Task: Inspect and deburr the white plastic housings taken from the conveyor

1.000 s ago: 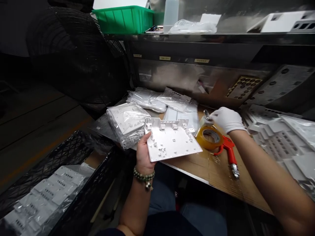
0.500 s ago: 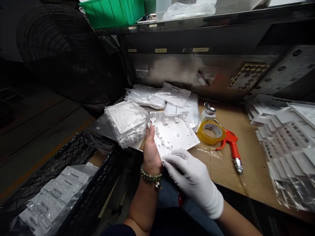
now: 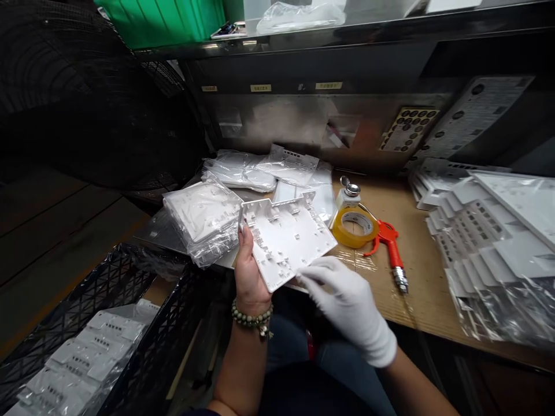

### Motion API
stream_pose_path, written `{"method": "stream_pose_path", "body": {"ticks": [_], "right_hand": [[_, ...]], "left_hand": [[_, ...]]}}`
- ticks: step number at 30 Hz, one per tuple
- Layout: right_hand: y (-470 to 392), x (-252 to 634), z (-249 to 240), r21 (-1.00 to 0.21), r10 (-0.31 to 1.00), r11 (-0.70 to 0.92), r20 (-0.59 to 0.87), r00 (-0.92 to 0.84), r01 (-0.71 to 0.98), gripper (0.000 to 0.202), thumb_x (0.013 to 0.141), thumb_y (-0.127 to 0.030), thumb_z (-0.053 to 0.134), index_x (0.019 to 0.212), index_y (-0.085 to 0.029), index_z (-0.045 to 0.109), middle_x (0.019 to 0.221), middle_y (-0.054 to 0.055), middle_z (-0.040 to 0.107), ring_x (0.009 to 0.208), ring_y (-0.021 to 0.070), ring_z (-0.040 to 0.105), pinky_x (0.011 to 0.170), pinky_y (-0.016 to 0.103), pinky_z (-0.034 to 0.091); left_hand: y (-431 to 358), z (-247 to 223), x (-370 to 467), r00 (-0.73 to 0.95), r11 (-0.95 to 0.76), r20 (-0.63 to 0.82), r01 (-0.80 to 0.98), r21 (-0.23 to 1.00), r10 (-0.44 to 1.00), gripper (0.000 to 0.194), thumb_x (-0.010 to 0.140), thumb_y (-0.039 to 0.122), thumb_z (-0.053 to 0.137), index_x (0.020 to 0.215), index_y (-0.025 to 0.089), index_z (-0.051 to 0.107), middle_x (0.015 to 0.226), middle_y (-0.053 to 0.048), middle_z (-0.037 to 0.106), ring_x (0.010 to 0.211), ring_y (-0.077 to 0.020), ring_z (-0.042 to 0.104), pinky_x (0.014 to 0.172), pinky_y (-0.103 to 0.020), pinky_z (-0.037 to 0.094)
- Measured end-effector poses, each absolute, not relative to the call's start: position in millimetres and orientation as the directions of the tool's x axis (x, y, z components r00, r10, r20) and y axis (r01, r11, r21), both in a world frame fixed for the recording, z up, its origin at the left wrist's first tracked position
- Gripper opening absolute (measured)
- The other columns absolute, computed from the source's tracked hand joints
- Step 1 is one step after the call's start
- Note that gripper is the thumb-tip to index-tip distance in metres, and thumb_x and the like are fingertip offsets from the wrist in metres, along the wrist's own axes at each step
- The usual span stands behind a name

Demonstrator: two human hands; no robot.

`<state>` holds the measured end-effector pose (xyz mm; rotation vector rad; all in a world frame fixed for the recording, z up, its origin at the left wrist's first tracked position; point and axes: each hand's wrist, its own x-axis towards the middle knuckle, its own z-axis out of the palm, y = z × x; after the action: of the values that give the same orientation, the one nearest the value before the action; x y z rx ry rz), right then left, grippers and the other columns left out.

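Observation:
A white plastic panel [image 3: 290,237], its ribbed inner side facing up, is held at its left edge by my bare left hand [image 3: 251,271], thumb over the rim. A bead bracelet circles that wrist. My right hand [image 3: 347,300], in a white glove, has its fingertips at the panel's lower right edge; whether they pinch it is hard to make out. Left of the panel lies a stack of bagged white panels [image 3: 203,214]. A roll of yellow tape [image 3: 355,227] and a red air gun [image 3: 390,248] lie to the right, beside a small pump bottle [image 3: 348,196].
On the right, stacked white panels [image 3: 489,242] cover the cardboard-topped table [image 3: 411,289]. A black crate [image 3: 143,346] with bagged panels stands at lower left. Above the table runs a shelf with a green bin [image 3: 169,20]; a large fan [image 3: 87,104] stands at left.
The view has shifted right, so things appear farther left. My gloved fingers have moved from the panel's lower corner rightward along its edge. My left hand still holds the panel, now slightly turned.

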<state>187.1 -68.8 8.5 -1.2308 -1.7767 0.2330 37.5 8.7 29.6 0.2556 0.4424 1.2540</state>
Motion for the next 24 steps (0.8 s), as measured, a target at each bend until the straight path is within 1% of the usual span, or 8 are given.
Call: {"method": "stream_pose_path", "body": {"ticks": [2, 4, 7, 10, 13, 19, 22, 24], "right_hand": [[-66, 214, 4, -0.637, 0.807, 0.405, 0.586, 0.071, 0.656, 0.014, 0.094, -0.018, 0.071, 0.105, -0.026, 0.075, 0.100, 0.003, 0.074, 0.092, 0.0176, 0.070, 0.087, 0.032, 0.058], [-65, 241, 2, -0.653, 0.771, 0.294, 0.594, 0.231, 0.698, 0.011, 0.094, -0.023, 0.072, 0.103, -0.027, 0.076, 0.102, 0.003, 0.075, 0.096, 0.0200, 0.070, 0.092, 0.037, 0.057], [-69, 268, 0, -0.643, 0.692, 0.172, 0.618, 0.373, 0.746, 0.010, 0.094, -0.028, 0.072, 0.102, -0.027, 0.078, 0.101, 0.004, 0.076, 0.096, 0.0215, 0.070, 0.091, 0.039, 0.057], [-73, 272, -1, -0.625, 0.710, 0.196, 0.622, 0.331, 0.756, 0.010, 0.095, -0.025, 0.071, 0.103, -0.027, 0.077, 0.101, 0.004, 0.076, 0.095, 0.0205, 0.071, 0.091, 0.038, 0.057], [-74, 266, -4, -0.615, 0.745, 0.212, 0.605, 0.281, 0.760, 0.012, 0.095, -0.023, 0.070, 0.104, -0.026, 0.077, 0.101, 0.004, 0.075, 0.095, 0.0196, 0.071, 0.090, 0.037, 0.058], [-74, 260, -8, -0.607, 0.754, 0.239, 0.608, 0.249, 0.758, 0.013, 0.096, -0.022, 0.069, 0.106, -0.027, 0.076, 0.102, 0.004, 0.075, 0.093, 0.0184, 0.072, 0.090, 0.034, 0.060], [-75, 259, -12, -0.595, 0.749, 0.232, 0.614, 0.249, 0.770, 0.012, 0.096, -0.023, 0.068, 0.104, -0.027, 0.076, 0.100, 0.003, 0.076, 0.091, 0.0181, 0.073, 0.090, 0.034, 0.060], [-75, 260, -16, -0.591, 0.753, 0.256, 0.618, 0.225, 0.765, 0.014, 0.097, -0.022, 0.067, 0.106, -0.027, 0.076, 0.101, 0.003, 0.076, 0.093, 0.0182, 0.073, 0.091, 0.034, 0.059]], "left_hand": [[10, 30, 29, 0.209, 0.274, -0.200, -0.873, 0.403, 0.957, 0.062, 0.107, 0.054, 0.033, 0.158, 0.020, 0.043, 0.152, -0.014, 0.058, 0.147, -0.0360, 0.045, 0.124, -0.056, 0.034], [11, 28, 20, 0.210, 0.275, -0.200, -0.876, 0.396, 0.957, 0.063, 0.108, 0.053, 0.031, 0.160, 0.019, 0.038, 0.150, -0.014, 0.059, 0.148, -0.0356, 0.044, 0.125, -0.058, 0.031], [11, 21, 7, 0.202, 0.260, -0.184, -0.884, 0.389, 0.962, 0.063, 0.108, 0.051, 0.031, 0.163, 0.021, 0.032, 0.147, -0.013, 0.063, 0.148, -0.0331, 0.044, 0.126, -0.057, 0.027], [11, 13, 1, 0.200, 0.243, -0.153, -0.902, 0.358, 0.968, 0.061, 0.108, 0.051, 0.035, 0.163, 0.026, 0.031, 0.144, -0.009, 0.065, 0.147, -0.0295, 0.045, 0.128, -0.053, 0.024], [9, 8, 0, 0.235, 0.259, -0.109, -0.905, 0.339, 0.966, 0.059, 0.107, 0.051, 0.040, 0.162, 0.032, 0.032, 0.148, -0.006, 0.062, 0.148, -0.0291, 0.043, 0.129, -0.053, 0.021], [8, 3, -1, 0.326, 0.341, -0.104, -0.871, 0.353, 0.940, 0.063, 0.107, 0.051, 0.038, 0.164, 0.030, 0.026, 0.149, -0.008, 0.061, 0.151, -0.0294, 0.038, 0.129, -0.054, 0.019], [9, 1, -3, 0.366, 0.365, -0.068, -0.858, 0.362, 0.928, 0.063, 0.106, 0.052, 0.036, 0.164, 0.029, 0.025, 0.154, -0.009, 0.055, 0.152, -0.0307, 0.035, 0.128, -0.055, 0.017], [10, -3, -5, 0.406, 0.391, -0.035, -0.849, 0.355, 0.913, 0.061, 0.107, 0.052, 0.032, 0.164, 0.028, 0.029, 0.157, -0.010, 0.051, 0.154, -0.0318, 0.031, 0.128, -0.057, 0.015]]}}
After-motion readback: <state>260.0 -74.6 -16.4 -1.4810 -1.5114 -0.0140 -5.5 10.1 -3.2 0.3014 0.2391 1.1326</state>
